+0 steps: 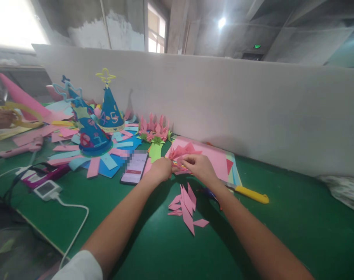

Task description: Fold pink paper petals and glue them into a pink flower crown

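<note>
Both my hands meet just above the pink paper sheets (215,157) at the middle of the table. My left hand (162,169) is closed, its fingertips at a thin yellowish strip or stick; what lies inside its grip is hidden. My right hand (200,166) pinches the edge of a small pink paper piece beside it. Directly behind my fingers spreads a pointed, folded pink paper shape (188,148). Nearer to me, between my forearms, lie several folded pink paper pieces (187,202), slim and pointed.
A yellow-handled knife (252,194) lies right of my right forearm. Left are a phone (135,167), decorated blue cone hats (109,111), a pink glue gun (22,148) and a cabled white device (47,190). Pink paper flowers (155,127) stand behind. Another person's hand (2,118) holds a yellow roll.
</note>
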A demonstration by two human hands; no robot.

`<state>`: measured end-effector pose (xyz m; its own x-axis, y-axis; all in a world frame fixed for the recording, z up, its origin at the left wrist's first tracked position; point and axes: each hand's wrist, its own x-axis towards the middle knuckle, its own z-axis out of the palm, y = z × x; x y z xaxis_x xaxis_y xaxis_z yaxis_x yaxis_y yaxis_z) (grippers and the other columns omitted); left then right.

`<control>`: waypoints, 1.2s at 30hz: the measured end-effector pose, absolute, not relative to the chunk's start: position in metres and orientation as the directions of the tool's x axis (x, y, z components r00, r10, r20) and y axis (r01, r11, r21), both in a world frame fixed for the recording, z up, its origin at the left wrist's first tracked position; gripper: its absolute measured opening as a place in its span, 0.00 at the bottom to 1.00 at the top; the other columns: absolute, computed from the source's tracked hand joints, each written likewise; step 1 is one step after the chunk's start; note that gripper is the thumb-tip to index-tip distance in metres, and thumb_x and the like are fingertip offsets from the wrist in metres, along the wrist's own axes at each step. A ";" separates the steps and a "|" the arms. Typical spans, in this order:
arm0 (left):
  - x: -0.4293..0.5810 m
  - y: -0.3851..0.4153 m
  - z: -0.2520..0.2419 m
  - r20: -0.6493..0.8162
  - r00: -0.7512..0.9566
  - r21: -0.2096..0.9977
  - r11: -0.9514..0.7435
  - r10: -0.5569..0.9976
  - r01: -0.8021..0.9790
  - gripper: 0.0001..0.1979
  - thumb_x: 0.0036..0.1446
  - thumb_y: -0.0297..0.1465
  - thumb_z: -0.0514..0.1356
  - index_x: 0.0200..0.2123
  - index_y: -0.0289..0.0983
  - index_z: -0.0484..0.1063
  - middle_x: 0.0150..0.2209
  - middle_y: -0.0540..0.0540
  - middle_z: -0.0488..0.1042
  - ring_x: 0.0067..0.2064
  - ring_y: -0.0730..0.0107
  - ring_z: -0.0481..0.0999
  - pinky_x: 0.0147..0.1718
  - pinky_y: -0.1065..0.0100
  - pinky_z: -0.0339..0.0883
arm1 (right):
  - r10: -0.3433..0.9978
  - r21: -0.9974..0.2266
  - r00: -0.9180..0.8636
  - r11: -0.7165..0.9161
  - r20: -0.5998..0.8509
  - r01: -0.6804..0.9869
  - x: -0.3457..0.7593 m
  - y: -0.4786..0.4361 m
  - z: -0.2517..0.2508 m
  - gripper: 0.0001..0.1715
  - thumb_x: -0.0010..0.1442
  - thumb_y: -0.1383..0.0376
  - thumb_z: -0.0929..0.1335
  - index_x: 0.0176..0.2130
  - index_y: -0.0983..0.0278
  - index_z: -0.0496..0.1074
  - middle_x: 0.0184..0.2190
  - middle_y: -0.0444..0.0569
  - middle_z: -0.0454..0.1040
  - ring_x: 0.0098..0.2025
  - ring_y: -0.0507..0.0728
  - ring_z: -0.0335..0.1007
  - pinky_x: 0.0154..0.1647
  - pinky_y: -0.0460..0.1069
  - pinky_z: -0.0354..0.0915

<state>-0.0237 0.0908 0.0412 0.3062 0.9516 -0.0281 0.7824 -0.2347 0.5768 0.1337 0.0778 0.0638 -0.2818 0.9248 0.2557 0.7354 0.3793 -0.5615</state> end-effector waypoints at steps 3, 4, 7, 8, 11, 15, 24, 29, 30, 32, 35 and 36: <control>-0.022 0.090 0.044 -0.085 0.298 0.578 -0.197 0.951 0.792 0.28 0.50 0.46 0.58 0.06 0.37 0.59 0.06 0.49 0.57 0.12 0.73 0.60 0.19 0.71 0.55 | 0.928 -0.567 -0.279 0.372 0.248 0.735 0.134 0.078 0.063 0.13 0.55 0.62 0.63 0.30 0.63 0.77 0.27 0.45 0.77 0.27 0.52 0.69 0.26 0.45 0.56; -0.022 0.089 0.045 -0.103 0.294 0.570 -0.186 0.950 0.801 0.28 0.51 0.45 0.58 0.06 0.37 0.60 0.06 0.49 0.58 0.12 0.73 0.61 0.19 0.71 0.55 | 0.929 -0.569 -0.276 0.369 0.246 0.735 0.134 0.078 0.063 0.13 0.55 0.62 0.63 0.30 0.63 0.76 0.27 0.46 0.77 0.27 0.53 0.69 0.26 0.45 0.56; -0.022 0.089 0.048 -0.137 0.297 0.563 -0.172 0.945 0.808 0.26 0.53 0.43 0.57 0.08 0.37 0.61 0.08 0.48 0.62 0.13 0.72 0.62 0.20 0.70 0.55 | 0.928 -0.579 -0.283 0.372 0.242 0.725 0.133 0.077 0.063 0.13 0.55 0.62 0.63 0.31 0.63 0.76 0.29 0.46 0.77 0.29 0.53 0.69 0.27 0.45 0.57; -0.022 0.089 0.048 -0.139 0.305 0.570 -0.176 0.942 0.802 0.26 0.53 0.42 0.57 0.08 0.37 0.62 0.09 0.47 0.63 0.13 0.72 0.62 0.20 0.70 0.55 | 0.927 -0.581 -0.288 0.374 0.239 0.723 0.133 0.077 0.062 0.13 0.55 0.62 0.63 0.32 0.63 0.76 0.29 0.46 0.77 0.29 0.53 0.69 0.27 0.45 0.58; -0.023 0.090 0.048 -0.131 0.320 0.590 -0.185 0.938 0.786 0.24 0.53 0.41 0.57 0.09 0.37 0.62 0.09 0.48 0.64 0.12 0.72 0.62 0.20 0.70 0.55 | 0.926 -0.581 -0.295 0.377 0.235 0.722 0.133 0.077 0.062 0.13 0.56 0.61 0.63 0.32 0.63 0.76 0.28 0.47 0.77 0.29 0.53 0.69 0.27 0.45 0.58; -0.024 0.091 0.046 -0.128 0.316 0.582 -0.187 0.940 0.792 0.24 0.54 0.41 0.56 0.11 0.36 0.64 0.10 0.48 0.65 0.13 0.73 0.63 0.19 0.71 0.55 | 0.929 -0.601 -0.282 0.370 0.240 0.708 0.133 0.077 0.062 0.14 0.56 0.61 0.63 0.32 0.64 0.76 0.28 0.47 0.77 0.29 0.53 0.69 0.27 0.45 0.58; -0.023 0.093 0.049 -0.204 0.312 0.468 -0.187 0.928 0.864 0.20 0.56 0.38 0.52 0.20 0.33 0.73 0.20 0.42 0.75 0.20 0.71 0.72 0.24 0.73 0.60 | 0.926 -0.605 -0.279 0.377 0.255 0.701 0.133 0.078 0.060 0.13 0.56 0.61 0.64 0.31 0.63 0.76 0.27 0.47 0.77 0.28 0.53 0.70 0.27 0.46 0.60; -0.023 0.090 0.054 -0.203 0.307 0.461 -0.185 0.930 0.868 0.20 0.57 0.38 0.52 0.20 0.32 0.72 0.21 0.42 0.75 0.21 0.71 0.73 0.25 0.74 0.61 | 0.924 -0.594 -0.291 0.382 0.247 0.709 0.132 0.080 0.059 0.13 0.56 0.60 0.63 0.31 0.63 0.74 0.26 0.46 0.75 0.27 0.53 0.68 0.27 0.46 0.59; -0.023 0.090 0.055 -0.203 0.307 0.461 -0.186 0.930 0.867 0.20 0.57 0.38 0.52 0.20 0.32 0.72 0.20 0.42 0.75 0.21 0.71 0.72 0.25 0.74 0.61 | 0.926 -0.592 -0.289 0.377 0.242 0.713 0.132 0.080 0.059 0.12 0.55 0.61 0.63 0.31 0.64 0.74 0.26 0.46 0.75 0.27 0.53 0.68 0.27 0.45 0.58; -0.023 0.090 0.056 -0.201 0.309 0.463 -0.188 0.929 0.866 0.20 0.57 0.38 0.52 0.21 0.32 0.72 0.20 0.42 0.75 0.21 0.72 0.72 0.25 0.74 0.60 | 0.929 -0.587 -0.291 0.370 0.229 0.720 0.131 0.080 0.059 0.12 0.55 0.61 0.63 0.30 0.64 0.73 0.25 0.45 0.74 0.26 0.52 0.66 0.26 0.45 0.58; -0.023 0.091 0.055 -0.200 0.312 0.468 -0.189 0.929 0.863 0.19 0.57 0.37 0.52 0.21 0.32 0.72 0.20 0.43 0.75 0.21 0.72 0.72 0.24 0.75 0.60 | 0.930 -0.584 -0.301 0.367 0.212 0.724 0.131 0.081 0.060 0.11 0.55 0.62 0.62 0.30 0.64 0.72 0.24 0.44 0.72 0.25 0.51 0.65 0.25 0.45 0.56; -0.023 0.091 0.054 -0.199 0.312 0.468 -0.190 0.929 0.863 0.19 0.57 0.37 0.51 0.21 0.32 0.72 0.20 0.43 0.75 0.21 0.72 0.72 0.24 0.75 0.60 | 0.931 -0.586 -0.301 0.365 0.208 0.724 0.131 0.081 0.060 0.11 0.55 0.62 0.62 0.30 0.64 0.72 0.24 0.44 0.72 0.25 0.51 0.64 0.25 0.45 0.56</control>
